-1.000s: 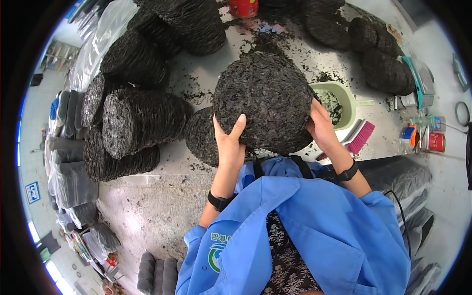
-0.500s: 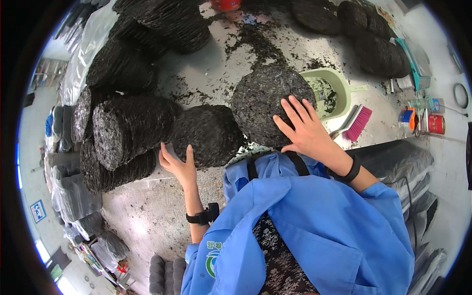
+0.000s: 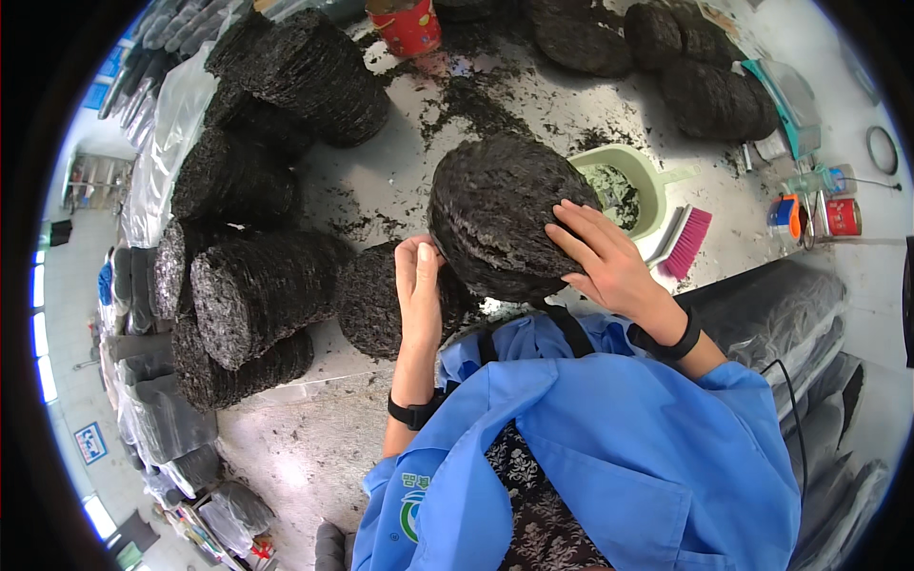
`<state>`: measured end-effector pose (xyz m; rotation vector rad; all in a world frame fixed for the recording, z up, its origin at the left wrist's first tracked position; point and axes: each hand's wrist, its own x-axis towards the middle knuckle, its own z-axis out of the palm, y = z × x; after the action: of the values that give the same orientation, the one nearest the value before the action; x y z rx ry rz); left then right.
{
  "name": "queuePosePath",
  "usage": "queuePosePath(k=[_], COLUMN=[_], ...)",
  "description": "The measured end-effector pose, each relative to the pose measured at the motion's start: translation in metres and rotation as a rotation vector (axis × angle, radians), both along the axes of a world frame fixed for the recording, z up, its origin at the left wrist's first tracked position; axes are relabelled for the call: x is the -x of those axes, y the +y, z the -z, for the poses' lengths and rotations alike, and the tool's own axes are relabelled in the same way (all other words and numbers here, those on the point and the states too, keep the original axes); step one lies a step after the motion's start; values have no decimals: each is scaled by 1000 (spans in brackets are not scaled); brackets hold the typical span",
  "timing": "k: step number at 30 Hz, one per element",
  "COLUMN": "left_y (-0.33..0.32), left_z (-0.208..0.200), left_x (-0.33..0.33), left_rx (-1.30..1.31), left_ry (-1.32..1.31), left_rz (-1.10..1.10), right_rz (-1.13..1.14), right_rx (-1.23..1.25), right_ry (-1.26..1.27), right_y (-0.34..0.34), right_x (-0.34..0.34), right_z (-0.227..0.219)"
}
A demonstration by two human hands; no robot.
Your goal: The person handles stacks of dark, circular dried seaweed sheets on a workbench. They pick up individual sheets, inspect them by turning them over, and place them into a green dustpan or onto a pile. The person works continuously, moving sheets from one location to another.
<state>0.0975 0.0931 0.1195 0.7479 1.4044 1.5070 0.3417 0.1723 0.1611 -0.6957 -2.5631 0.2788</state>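
Main item: dark stack of thin, ragged round sheets (image 3: 500, 209), near the middle of the table (image 3: 343, 181), at its near edge, just in front of the person. Stack tilted; a rough, split-looking seam runs along its lower left flank.

Grip: right hand (image 3: 614, 266) laid open on the stack's right side, fingers extended and slightly parted, pressed to the surface rather than closed round it. Left hand (image 3: 419, 290) at the left rim, thumb and fingers drawn close together, tips touching or very near the edge; cannot tell whether a sheet is pinched between them.

Just left: second dark stack (image 3: 371, 305), partly hidden behind the left hand. Just right: pale green dustpan (image 3: 652, 186) with dark scraps inside; beside it, brush with pink bristles (image 3: 687, 243).

Beyond the main stack: trail of dark crumbs (image 3: 476, 105) leading toward a red bucket (image 3: 409, 30) at the far side. Farther left: several like stacks (image 3: 267, 295) lying piled on their sides, clear plastic sheeting (image 3: 167, 152) behind. Farther right: more dark stacks (image 3: 719, 100), teal-edged device (image 3: 790, 105), red can (image 3: 843, 217). Person wears blue jacket (image 3: 590, 428) and dark wristbands (image 3: 674, 338)
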Motion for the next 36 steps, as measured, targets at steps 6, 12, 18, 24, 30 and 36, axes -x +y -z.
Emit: queuePosePath(k=[6, 12, 18, 24, 30, 36], left_y=[5, -3, -4, -13, -24, -27], left_z=[-22, -6, -4, 3, 1, 3], left_x=[-24, -20, -15, 15, 29, 32], left_rx=[-91, -163, -110, -68, -128, -127], left_ry=[-522, -641, -685, -893, -899, -869], left_rz=[132, 183, 98, -69, -85, -81], right_rz=[-57, 32, 74, 560, 476, 570], right_rx=[54, 195, 617, 886, 978, 722], right_ry=[85, 217, 429, 1286, 1416, 1283], right_y=[-16, -22, -11, 33, 50, 51], right_x=[28, 44, 25, -18, -36, -31], right_z=[-1, 0, -15, -28, -6, -2])
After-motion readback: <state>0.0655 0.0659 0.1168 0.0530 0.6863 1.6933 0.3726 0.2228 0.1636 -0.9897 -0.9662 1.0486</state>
